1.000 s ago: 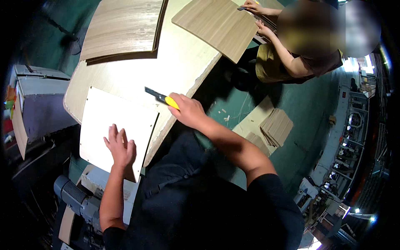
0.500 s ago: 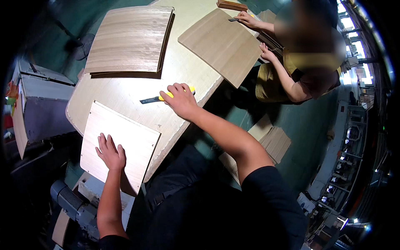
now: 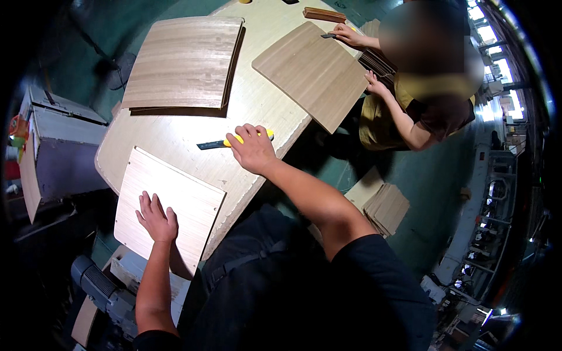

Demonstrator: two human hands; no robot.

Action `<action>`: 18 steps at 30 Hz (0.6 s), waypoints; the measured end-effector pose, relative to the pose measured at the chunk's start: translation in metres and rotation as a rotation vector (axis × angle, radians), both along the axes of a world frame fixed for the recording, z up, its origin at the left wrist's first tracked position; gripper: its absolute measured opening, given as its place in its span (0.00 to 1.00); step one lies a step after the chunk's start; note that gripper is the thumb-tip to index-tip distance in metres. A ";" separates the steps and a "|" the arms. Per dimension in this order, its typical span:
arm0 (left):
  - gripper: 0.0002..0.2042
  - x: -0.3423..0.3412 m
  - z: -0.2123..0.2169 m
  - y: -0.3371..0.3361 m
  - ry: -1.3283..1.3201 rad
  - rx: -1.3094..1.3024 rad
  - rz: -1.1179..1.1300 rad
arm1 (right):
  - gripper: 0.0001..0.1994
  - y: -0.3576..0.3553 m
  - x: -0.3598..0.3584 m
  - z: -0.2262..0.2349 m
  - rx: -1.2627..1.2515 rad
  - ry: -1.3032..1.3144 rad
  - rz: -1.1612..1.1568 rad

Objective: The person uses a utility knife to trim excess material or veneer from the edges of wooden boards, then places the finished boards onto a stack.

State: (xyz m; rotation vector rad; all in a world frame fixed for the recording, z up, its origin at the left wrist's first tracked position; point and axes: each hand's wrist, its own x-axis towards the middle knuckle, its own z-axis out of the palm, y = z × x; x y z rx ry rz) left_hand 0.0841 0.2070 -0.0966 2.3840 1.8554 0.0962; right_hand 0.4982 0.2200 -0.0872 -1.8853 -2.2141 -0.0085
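My left hand [image 3: 158, 219] lies flat with spread fingers on a pale wooden panel [image 3: 175, 184] at the near left edge of the table. The panel has small holes near its corners, and part of it overhangs the edge. My right hand [image 3: 253, 151] is closed over a yellow utility knife [image 3: 232, 141] beyond the panel. Its dark blade end [image 3: 209, 145] points left, low over the tabletop or resting on it; I cannot tell which. The hand partly hides the yellow handle.
A stack of brown curved panels [image 3: 182, 61] sits on the far part of the table [image 3: 275, 126]. At right, a co-worker [image 3: 410, 111] holds a small dark-bladed tool [image 3: 328, 35] over another brown panel [image 3: 313, 76]. Loose boards [image 3: 386, 207] lie on the floor; a motor [image 3: 93, 278] stands at lower left.
The whole view has shifted slightly, with the table appearing a little lower. Both my hands keep their places, the left on the pale panel and the right on the utility knife.
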 end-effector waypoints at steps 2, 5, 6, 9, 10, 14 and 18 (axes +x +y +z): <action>0.33 -0.001 -0.001 -0.001 0.003 0.002 0.003 | 0.22 0.000 -0.001 0.001 -0.017 -0.008 -0.005; 0.33 -0.001 -0.001 -0.002 0.002 0.009 0.002 | 0.22 -0.001 -0.002 0.001 -0.029 -0.009 -0.009; 0.33 -0.001 0.000 -0.001 0.004 0.010 0.000 | 0.22 -0.001 -0.002 0.001 -0.031 -0.009 -0.010; 0.33 0.003 0.001 0.000 0.001 0.012 -0.005 | 0.22 -0.002 0.001 0.001 -0.032 -0.013 -0.014; 0.33 0.002 0.001 -0.001 0.002 0.012 -0.008 | 0.22 -0.002 0.000 0.001 -0.033 -0.010 -0.017; 0.33 0.001 0.004 -0.002 0.015 -0.004 0.000 | 0.23 -0.002 -0.002 0.003 -0.049 -0.012 -0.009; 0.33 0.003 0.006 -0.002 0.006 -0.017 0.009 | 0.24 -0.003 -0.002 0.000 -0.067 -0.015 -0.019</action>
